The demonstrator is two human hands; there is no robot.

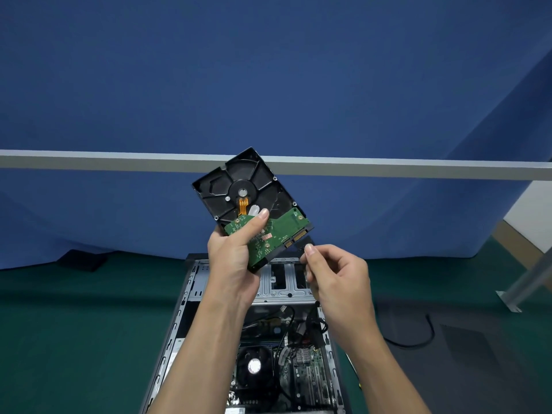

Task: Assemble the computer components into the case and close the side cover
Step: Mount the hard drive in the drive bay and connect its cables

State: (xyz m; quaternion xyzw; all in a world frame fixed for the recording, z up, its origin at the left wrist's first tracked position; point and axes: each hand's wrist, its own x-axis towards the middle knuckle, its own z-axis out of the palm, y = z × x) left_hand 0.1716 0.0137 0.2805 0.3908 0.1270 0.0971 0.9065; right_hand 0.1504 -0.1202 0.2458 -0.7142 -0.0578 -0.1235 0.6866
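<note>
Both hands work above the open case (191, 283): the left hand (231, 258) grips the hard drive (236, 186), board side up, while the right hand (336, 274) pinches a black cable plug (306, 242) just beside its port (295, 236). Cabling the drive seems the step; next, the plug needs squaring and pushing home.

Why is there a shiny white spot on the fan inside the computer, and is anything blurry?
Head view: the white spot on the CPU fan is glare, probably from a lamp overhead. Head view: the hard drive gripped by the left hand looks sharp, while the black cable pinched by the right hand is dim. Head view: the computer case walls splay outward, a wide-lens distortion.
</note>
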